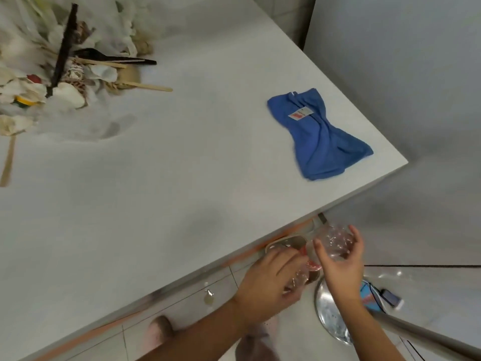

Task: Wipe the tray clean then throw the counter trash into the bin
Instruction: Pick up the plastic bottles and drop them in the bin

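Below the white counter [182, 178] edge, crumpled clear plastic [338, 243] was clasped by the right hand [341, 264], seemingly for binning; the left hand [268, 282] was curled on more wrappers; the trash heap [52, 74] remained at its far side; the blue cloth [320, 136] lay unused near its corner.

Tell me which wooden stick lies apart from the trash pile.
The wooden stick at the counter's left edge, below the pile. The other sticks poke out of the trash itself.
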The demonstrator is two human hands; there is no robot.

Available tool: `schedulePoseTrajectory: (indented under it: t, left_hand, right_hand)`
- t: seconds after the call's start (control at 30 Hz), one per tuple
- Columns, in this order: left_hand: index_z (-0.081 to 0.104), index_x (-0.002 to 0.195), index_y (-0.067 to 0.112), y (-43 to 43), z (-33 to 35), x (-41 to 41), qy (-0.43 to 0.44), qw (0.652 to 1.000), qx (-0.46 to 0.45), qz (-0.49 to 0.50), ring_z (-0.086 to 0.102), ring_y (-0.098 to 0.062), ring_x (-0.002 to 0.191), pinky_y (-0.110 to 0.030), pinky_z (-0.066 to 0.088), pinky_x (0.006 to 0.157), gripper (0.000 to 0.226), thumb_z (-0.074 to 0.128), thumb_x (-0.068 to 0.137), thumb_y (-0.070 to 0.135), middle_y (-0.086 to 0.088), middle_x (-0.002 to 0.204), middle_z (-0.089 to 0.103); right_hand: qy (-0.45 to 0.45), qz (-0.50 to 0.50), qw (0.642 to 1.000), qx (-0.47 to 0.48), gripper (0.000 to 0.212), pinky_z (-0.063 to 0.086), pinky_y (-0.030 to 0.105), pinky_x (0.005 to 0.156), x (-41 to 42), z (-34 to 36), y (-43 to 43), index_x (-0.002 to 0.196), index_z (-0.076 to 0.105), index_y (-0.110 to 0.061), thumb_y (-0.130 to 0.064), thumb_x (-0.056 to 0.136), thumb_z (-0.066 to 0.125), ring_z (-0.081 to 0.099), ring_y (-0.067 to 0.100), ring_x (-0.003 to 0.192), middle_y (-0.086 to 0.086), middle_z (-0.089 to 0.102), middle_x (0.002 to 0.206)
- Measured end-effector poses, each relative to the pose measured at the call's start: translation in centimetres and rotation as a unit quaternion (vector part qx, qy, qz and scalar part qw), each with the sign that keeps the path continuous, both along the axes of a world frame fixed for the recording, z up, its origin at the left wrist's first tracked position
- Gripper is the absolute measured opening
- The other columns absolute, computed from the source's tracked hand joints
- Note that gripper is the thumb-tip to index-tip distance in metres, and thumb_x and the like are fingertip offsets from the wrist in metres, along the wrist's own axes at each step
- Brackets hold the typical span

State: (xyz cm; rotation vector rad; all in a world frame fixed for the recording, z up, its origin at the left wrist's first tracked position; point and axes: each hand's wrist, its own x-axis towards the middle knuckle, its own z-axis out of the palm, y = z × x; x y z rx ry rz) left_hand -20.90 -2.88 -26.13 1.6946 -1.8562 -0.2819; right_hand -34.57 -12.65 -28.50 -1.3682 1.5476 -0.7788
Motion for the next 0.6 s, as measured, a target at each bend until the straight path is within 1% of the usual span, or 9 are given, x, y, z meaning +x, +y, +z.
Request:
schedulePoseTrajectory:
  t: [0.07, 0.13, 0.2, 0.27, 0.33, 0.4, 0.47, 0.53, 0.6]
  left_hand:
    - [0.054, 0.124, 0.025, -1.2, -3.9, 0.0, 0.008, 0.993, 0.105, 0.05, 0.052, -0.011, 0.11, -0.026, 0.049, 0.09, 0.048, 0.063, 0.079, 0.04, 0.008, 0.121, 0.059]
    - [0.053, 0.121, 0.026, -2.6, -7.0, -0.4, 0.016, 0.981, 0.179, 0.071, 0.056, -0.012, 0.107, -0.026, 0.052, 0.087, 0.055, 0.072, 0.072, 0.04, 0.009, 0.117, 0.06]
    - [0.052, 0.122, 0.024, -4.0, -9.4, -0.9, 0.044, 0.968, 0.238, 0.072, 0.054, -0.017, 0.113, -0.028, 0.05, 0.092, 0.056, 0.075, 0.072, 0.033, 0.006, 0.122, 0.058]
    - [0.044, 0.134, 0.02, -5.5, -11.4, -1.3, 0.052, 0.953, 0.294, 0.06, 0.043, -0.02, 0.127, -0.031, 0.039, 0.105, 0.064, 0.072, 0.078, 0.03, 0.001, 0.138, 0.047]
    - [0.026, 0.145, 0.019, -6.7, -12.9, -1.4, -0.017, 0.934, 0.355, 0.046, 0.026, -0.022, 0.14, -0.033, 0.025, 0.115, 0.082, 0.071, 0.078, 0.037, -0.001, 0.151, 0.028]
    - [0.021, 0.146, 0.022, -7.2, -13.4, -1.4, -0.086, 0.924, 0.371, 0.044, 0.018, -0.022, 0.143, -0.036, 0.019, 0.117, 0.086, 0.07, 0.079, 0.04, -0.001, 0.155, 0.016]
    - [0.027, 0.144, 0.024, -7.1, -12.4, -1.4, -0.106, 0.926, 0.36, 0.051, 0.021, -0.023, 0.141, -0.035, 0.021, 0.116, 0.074, 0.066, 0.083, 0.036, -0.001, 0.154, 0.018]
    - [0.036, 0.14, 0.024, -6.4, -10.3, -1.2, -0.08, 0.938, 0.331, 0.059, 0.029, -0.022, 0.137, -0.032, 0.026, 0.112, 0.059, 0.061, 0.087, 0.032, -0.001, 0.149, 0.029]
    - [0.047, 0.133, 0.024, -5.7, -6.9, -0.9, -0.008, 0.951, 0.304, 0.06, 0.043, -0.019, 0.127, -0.027, 0.036, 0.104, 0.045, 0.057, 0.089, 0.027, 0.001, 0.14, 0.044]
  right_hand:
    - [0.022, 0.011, 0.999, 0.036, 0.081, 0.044, 0.045, 0.102, -0.5, -2.9, -0.9, 0.136, 0.035, -0.031, -0.029, 0.07, 0.082, 0.052, 0.021, 0.119, -0.001, 0.052, 0.132]
    - [0.053, 0.021, 0.996, 0.067, 0.082, 0.046, 0.042, 0.098, -0.6, -5.2, -1.4, 0.136, 0.034, -0.033, -0.034, 0.069, 0.081, 0.054, 0.02, 0.117, -0.003, 0.052, 0.132]
    - [0.082, 0.033, 0.993, 0.081, 0.085, 0.048, 0.038, 0.094, -0.7, -7.4, -1.8, 0.137, 0.032, -0.034, -0.037, 0.068, 0.081, 0.055, 0.02, 0.116, -0.003, 0.052, 0.133]
    - [0.103, 0.059, 0.988, 0.098, 0.089, 0.048, 0.036, 0.091, -0.8, -9.3, -2.4, 0.139, 0.028, -0.035, -0.042, 0.068, 0.081, 0.055, 0.021, 0.115, 0.0, 0.05, 0.136]
    - [0.142, 0.104, 0.976, 0.13, 0.098, 0.046, 0.035, 0.086, -0.8, -10.9, -2.9, 0.145, 0.021, -0.032, -0.045, 0.068, 0.08, 0.055, 0.026, 0.117, 0.004, 0.042, 0.142]
    - [0.196, 0.149, 0.957, 0.154, 0.102, 0.048, 0.039, 0.088, -1.1, -12.0, -3.3, 0.149, 0.012, -0.03, -0.047, 0.072, 0.076, 0.053, 0.032, 0.12, 0.007, 0.034, 0.148]
    - [0.217, 0.159, 0.951, 0.153, 0.096, 0.047, 0.045, 0.095, -1.3, -11.8, -3.4, 0.149, 0.011, -0.03, -0.045, 0.077, 0.072, 0.05, 0.033, 0.123, 0.007, 0.031, 0.15]
    - [0.2, 0.144, 0.962, 0.119, 0.084, 0.045, 0.042, 0.094, -1.3, -10.2, -3.3, 0.148, 0.021, -0.026, -0.037, 0.081, 0.07, 0.05, 0.031, 0.123, 0.006, 0.034, 0.148]
    - [0.166, 0.133, 0.976, 0.048, 0.063, 0.047, 0.035, 0.087, -1.3, -7.3, -3.2, 0.139, 0.04, -0.023, -0.03, 0.083, 0.069, 0.053, 0.027, 0.117, 0.004, 0.044, 0.139]
